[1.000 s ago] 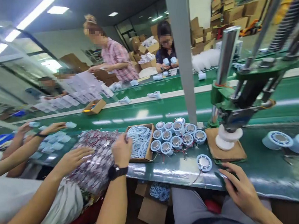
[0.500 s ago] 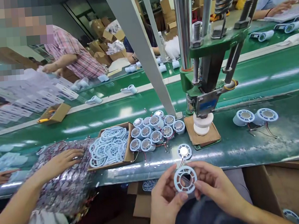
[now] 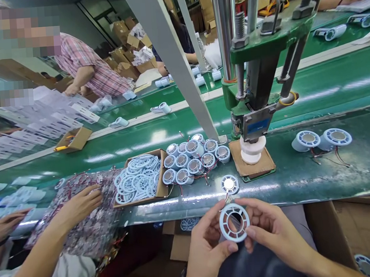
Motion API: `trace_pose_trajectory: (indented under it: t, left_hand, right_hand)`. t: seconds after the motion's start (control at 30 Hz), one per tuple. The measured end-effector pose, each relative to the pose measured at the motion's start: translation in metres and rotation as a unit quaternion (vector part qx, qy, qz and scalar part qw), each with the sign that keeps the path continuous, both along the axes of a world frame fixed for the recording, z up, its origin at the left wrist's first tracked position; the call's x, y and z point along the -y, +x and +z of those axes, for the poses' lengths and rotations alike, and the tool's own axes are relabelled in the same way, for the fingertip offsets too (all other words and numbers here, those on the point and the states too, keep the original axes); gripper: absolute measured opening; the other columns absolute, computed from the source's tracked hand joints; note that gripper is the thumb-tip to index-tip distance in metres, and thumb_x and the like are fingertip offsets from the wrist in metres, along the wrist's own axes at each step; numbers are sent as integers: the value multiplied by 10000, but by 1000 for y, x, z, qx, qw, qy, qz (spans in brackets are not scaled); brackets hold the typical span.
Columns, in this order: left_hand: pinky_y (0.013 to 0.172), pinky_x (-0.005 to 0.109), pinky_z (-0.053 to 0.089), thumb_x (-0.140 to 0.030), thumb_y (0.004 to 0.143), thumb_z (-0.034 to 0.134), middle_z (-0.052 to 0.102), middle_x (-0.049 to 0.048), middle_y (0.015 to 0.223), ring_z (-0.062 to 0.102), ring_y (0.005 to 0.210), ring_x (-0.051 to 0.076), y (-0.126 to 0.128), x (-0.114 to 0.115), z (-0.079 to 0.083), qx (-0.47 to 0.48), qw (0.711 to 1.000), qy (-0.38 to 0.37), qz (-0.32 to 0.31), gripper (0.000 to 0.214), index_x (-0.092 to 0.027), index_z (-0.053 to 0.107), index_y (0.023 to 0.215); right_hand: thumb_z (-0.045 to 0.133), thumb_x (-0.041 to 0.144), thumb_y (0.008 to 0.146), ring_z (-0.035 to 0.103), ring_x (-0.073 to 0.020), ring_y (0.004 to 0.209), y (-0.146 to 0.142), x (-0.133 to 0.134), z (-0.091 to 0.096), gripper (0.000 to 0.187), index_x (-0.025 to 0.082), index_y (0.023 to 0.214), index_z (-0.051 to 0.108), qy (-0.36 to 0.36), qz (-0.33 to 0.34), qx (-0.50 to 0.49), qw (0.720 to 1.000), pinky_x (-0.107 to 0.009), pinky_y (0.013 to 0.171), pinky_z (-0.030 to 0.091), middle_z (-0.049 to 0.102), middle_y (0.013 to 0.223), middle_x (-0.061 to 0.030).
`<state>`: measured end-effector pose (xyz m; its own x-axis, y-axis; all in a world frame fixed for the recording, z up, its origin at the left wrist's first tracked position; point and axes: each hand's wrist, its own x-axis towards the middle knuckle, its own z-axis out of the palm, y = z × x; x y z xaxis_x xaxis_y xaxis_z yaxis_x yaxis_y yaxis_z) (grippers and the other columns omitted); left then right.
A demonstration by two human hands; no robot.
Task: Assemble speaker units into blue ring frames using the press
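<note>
In front of my lap, both hands hold a light blue plastic ring housing point(image 3: 234, 223) with spokes and an open centre, tilted towards me. My left hand point(image 3: 208, 244) grips its left side, thumb at the lower rim. The fingers of my right hand point(image 3: 272, 229) close on its right side, thumb on the front edge. Just beyond them a round blue part with a silver disc point(image 3: 229, 184) lies at the bench edge, its thin wires running down towards my left fingertips. Whether the wires join the housing is hidden.
Beyond stands a green press with a white plunger point(image 3: 253, 148) over a brown pad point(image 3: 242, 168). Left of it are several wired blue cylinders point(image 3: 195, 165) and a carton of rings point(image 3: 161, 186). A co-worker's hand point(image 3: 85, 204) rests over bagged parts point(image 3: 93, 235). Two cylinders point(image 3: 305, 140) stand right.
The view has shifted slightly. My hands keep the same hold on the ring housing, which is turned a little. At far left, another person's hand has come further into view.
</note>
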<state>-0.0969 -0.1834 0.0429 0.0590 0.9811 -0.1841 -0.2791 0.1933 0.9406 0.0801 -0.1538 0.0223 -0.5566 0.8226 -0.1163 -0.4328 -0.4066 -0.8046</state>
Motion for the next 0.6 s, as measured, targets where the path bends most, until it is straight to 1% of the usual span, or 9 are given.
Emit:
trace_pose_trajectory:
  t: [0.07, 0.13, 0.2, 0.27, 0.33, 0.4, 0.47, 0.53, 0.6]
  left_hand:
    - [773, 268, 605, -394, 609, 969, 797, 64, 879, 756, 812, 221, 2, 0, 1, 1, 1000, 11, 20, 640, -257, 748, 1195]
    - [737, 256, 600, -419, 623, 957, 794, 57, 849, 746, 758, 206, 1, -1, 2, -13, 1000, 9, 22, 601, -256, 763, 1168]
    - [704, 263, 593, -497, 704, 889, 796, 68, 862, 731, 731, 205, -3, -3, 4, -51, 999, 15, 2, 571, -254, 758, 1203]
    - [714, 280, 578, -563, 828, 759, 789, 82, 853, 711, 748, 215, -8, -5, 6, -128, 990, 42, -30, 478, -239, 779, 1178]
    - [716, 278, 552, -563, 915, 651, 763, 80, 779, 679, 732, 208, -12, -7, 8, -202, 975, 69, -67, 416, -219, 820, 1078]
    - [689, 262, 529, -528, 946, 620, 743, 70, 753, 654, 700, 189, -14, -8, 7, -230, 968, 54, -86, 391, -207, 836, 998]
    - [615, 236, 509, -494, 938, 637, 734, 53, 742, 633, 632, 163, -13, -9, 4, -207, 975, 4, -80, 361, -189, 823, 991]
    - [576, 218, 495, -447, 923, 657, 727, 36, 732, 620, 600, 145, -10, -9, -2, -176, 983, -37, -45, 317, -171, 801, 982]
    - [629, 224, 516, -398, 930, 636, 734, 39, 765, 642, 658, 151, -6, -6, -9, -155, 987, -39, 5, 290, -156, 786, 981]
  right_hand:
    - [745, 431, 885, 657, -92, 634, 0, 0, 0, 535, 190, 1314, 537, -2, 1, -7, 1000, -225, 607, 565, 672, 878, -31]
    - [735, 424, 896, 658, -89, 671, 2, -1, 1, 491, 200, 1272, 513, 0, 6, -6, 1000, -214, 631, 561, 668, 893, -26]
    - [723, 433, 904, 636, -82, 698, 4, -3, 3, 440, 207, 1204, 495, 7, 15, 14, 1000, -178, 610, 533, 655, 900, -18]
    - [718, 447, 902, 582, -66, 690, 5, -6, 5, 382, 196, 1097, 508, 17, 23, 50, 998, -122, 546, 466, 626, 874, -6]
    - [729, 453, 890, 522, -48, 668, 5, -9, 6, 354, 173, 974, 530, 26, 34, 83, 996, -91, 517, 402, 586, 816, 10]
    - [746, 466, 868, 482, -37, 638, 2, -10, 6, 373, 161, 908, 535, 20, 51, 99, 994, -89, 509, 379, 555, 779, 21]
    - [753, 500, 844, 457, -33, 582, -2, -10, 4, 409, 171, 954, 537, -1, 78, 102, 992, -101, 473, 372, 547, 770, 28]
    - [741, 539, 834, 446, -36, 523, -4, -9, -1, 470, 188, 1076, 543, -18, 94, 118, 988, -121, 422, 364, 547, 784, 30]
    - [721, 554, 841, 461, -45, 500, -3, -6, -8, 523, 200, 1189, 557, -7, 85, 152, 985, -138, 408, 373, 552, 793, 23]
